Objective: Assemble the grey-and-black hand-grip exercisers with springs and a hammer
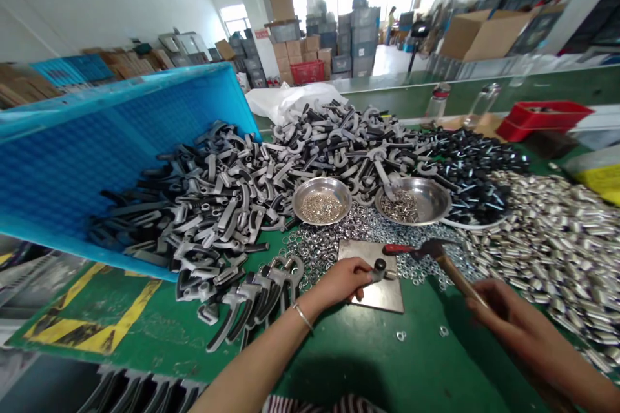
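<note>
My left hand (343,281) is closed on a small grey part with a round black top (379,265), holding it over a square metal plate (378,300). A short silver cylinder (389,275) sits at the part's right side; whether they are joined I cannot tell. My right hand (506,310) grips the wooden handle of a hammer (458,277), its head raised just right of the plate. Behind the held part, a red-handled tool (400,249) lies at the plate's far edge, partly hidden by the hammer head.
Grey-and-black lever handles (232,200) spill from a blue crate (121,116). Two steel bowls (346,206) (438,203) hold small metal pieces. Loose nuts (314,258), black knobs with screws (479,187) and silver cylinders (557,226) are heaped around the plate. A red bin (542,119) stands back right.
</note>
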`<state>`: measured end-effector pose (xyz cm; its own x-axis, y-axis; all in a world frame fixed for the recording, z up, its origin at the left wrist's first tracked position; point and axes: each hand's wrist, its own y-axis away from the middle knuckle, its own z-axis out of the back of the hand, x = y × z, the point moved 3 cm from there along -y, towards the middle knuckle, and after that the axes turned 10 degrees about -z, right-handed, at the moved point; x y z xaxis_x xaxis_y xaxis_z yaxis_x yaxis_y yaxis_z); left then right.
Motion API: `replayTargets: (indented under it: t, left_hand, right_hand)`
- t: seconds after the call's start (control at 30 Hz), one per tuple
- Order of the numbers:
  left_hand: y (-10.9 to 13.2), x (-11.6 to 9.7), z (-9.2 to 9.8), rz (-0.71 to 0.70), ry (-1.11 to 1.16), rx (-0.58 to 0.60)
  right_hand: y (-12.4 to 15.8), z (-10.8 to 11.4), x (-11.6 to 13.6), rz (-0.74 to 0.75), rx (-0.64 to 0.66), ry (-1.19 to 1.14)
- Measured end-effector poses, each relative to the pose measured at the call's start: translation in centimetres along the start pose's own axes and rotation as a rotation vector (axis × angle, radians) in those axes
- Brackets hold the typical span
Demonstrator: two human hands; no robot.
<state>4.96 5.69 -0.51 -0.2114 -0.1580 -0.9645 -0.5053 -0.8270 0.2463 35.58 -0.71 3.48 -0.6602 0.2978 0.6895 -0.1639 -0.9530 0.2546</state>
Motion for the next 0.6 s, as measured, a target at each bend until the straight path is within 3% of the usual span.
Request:
replayTargets:
  t: [0.1, 0.27, 0.4, 0.53, 0.6]
  left_hand:
    - [0.1, 0.0, -0.1, -0.058, -0.039, -0.006]
    - [0.2, -0.2, -0.4, -0.074, -0.059, -0.024]
    - [0.2, 0.1, -0.6, -0.066, -0.011, -0.048]
    - [-0.2, 0.5, -0.7, -0.068, 0.002, -0.043]
    - [-0.2, 0.5, -0.7, -0.081, 0.009, -0.034]
  right_hand:
    - [1.6, 1.0, 2.6, 0.081, 0.173, 0.012]
    - [3.1, 1.5, 5.7, 0.264, 0.134, 0.075]
    - [2.9, 0.5, 6.2, 0.247, 0.264, 0.109]
    - [2.8, 0.4, 6.2, 0.225, 0.158, 0.015]
    - [2.8, 0.2, 6.3, 0.224, 0.181, -0.002]
